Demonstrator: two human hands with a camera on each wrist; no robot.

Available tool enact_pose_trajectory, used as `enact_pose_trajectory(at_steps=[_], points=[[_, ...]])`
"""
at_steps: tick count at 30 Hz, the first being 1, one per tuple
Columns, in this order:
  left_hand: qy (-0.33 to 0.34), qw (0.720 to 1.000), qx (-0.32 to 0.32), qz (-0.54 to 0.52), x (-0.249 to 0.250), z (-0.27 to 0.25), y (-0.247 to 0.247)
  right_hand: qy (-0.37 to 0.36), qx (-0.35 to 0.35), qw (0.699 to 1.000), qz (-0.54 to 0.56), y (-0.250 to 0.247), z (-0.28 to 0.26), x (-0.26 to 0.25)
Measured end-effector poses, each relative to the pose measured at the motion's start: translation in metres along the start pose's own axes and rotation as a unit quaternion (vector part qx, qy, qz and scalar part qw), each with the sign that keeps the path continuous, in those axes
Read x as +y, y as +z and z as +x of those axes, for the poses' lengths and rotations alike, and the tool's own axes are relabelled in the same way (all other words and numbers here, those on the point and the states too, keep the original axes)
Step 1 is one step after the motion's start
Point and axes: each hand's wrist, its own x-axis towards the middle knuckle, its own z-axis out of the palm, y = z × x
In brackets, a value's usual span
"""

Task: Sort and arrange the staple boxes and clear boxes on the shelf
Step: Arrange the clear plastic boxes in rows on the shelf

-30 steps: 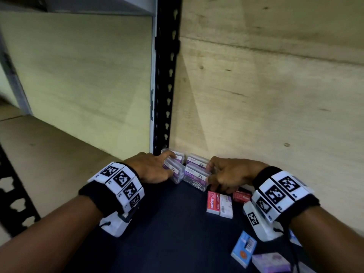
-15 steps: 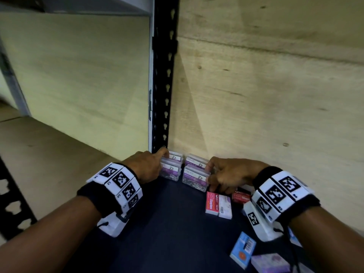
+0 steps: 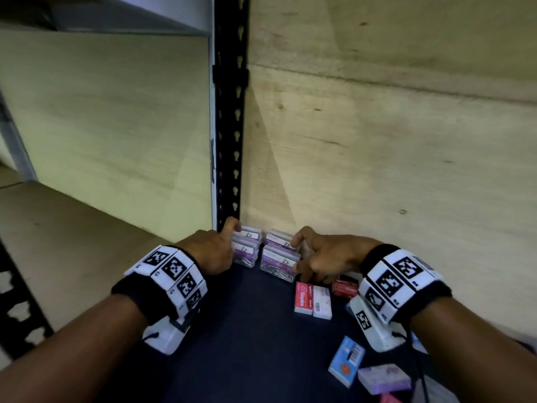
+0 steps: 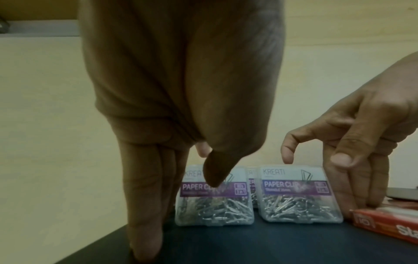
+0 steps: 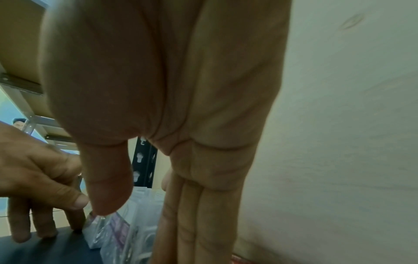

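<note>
Four clear paper-clip boxes stand two by two in the back left corner of the dark shelf (image 3: 247,330). My left hand (image 3: 229,239) presses the left pair: its index finger reaches to the back box (image 3: 250,234), its thumb (image 4: 214,175) touches the label of the front box (image 4: 214,205), and its other fingers point straight down beside that box. My right hand (image 3: 302,257) rests against the right pair, index finger hooked over the back box (image 3: 277,239) and other fingers straight down beside the front one (image 4: 298,201). A red staple box (image 3: 303,298) lies just in front of this hand.
A white box (image 3: 322,302) lies against the red one and a dark red box (image 3: 344,287) behind them. A blue box (image 3: 345,360) and a purple box (image 3: 383,378) lie near the front right. A black slotted post (image 3: 229,141) and plywood wall (image 3: 377,170) close the corner.
My left hand has pushed the left pair of clear boxes back toward the corner, and they now line up with the right pair. The right hand has barely moved.
</note>
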Motion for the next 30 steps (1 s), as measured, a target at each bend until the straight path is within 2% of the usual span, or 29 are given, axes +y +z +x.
enact_pose_trajectory(at_steps=[6, 9, 12, 15, 19, 23, 26, 30], points=[[-0.009, 0.999, -0.024, -0.038, 0.008, -0.018, -0.005, -0.015, 0.01, 0.997, -0.069, -0.001, -0.028, 0.007], [-0.028, 0.999, -0.026, 0.021, 0.022, -0.034, -0.01, -0.01, 0.044, 0.995, -0.085, -0.009, -0.048, 0.019], [-0.035, 0.995, 0.004, 0.094, 0.048, -0.049, -0.016, -0.007, 0.051, 0.997, -0.055, -0.019, -0.076, 0.034], [0.021, 0.993, 0.021, 0.112, 0.086, -0.062, -0.021, 0.021, 0.069, 0.996, -0.053, -0.027, -0.105, 0.057], [0.137, 0.984, -0.047, 0.108, 0.144, -0.08, -0.018, 0.069, 0.094, 0.991, -0.065, -0.031, -0.154, 0.094], [0.233, 0.962, -0.1, 0.1, 0.2, -0.105, -0.001, 0.124, 0.092, 0.985, -0.083, -0.026, -0.202, 0.132], [0.269, 0.948, -0.117, 0.121, 0.231, -0.118, 0.015, 0.169, 0.094, 0.975, -0.106, -0.018, -0.23, 0.156], [0.272, 0.942, -0.108, 0.163, 0.252, -0.123, 0.03, 0.194, 0.082, 0.974, -0.082, -0.004, -0.258, 0.178]])
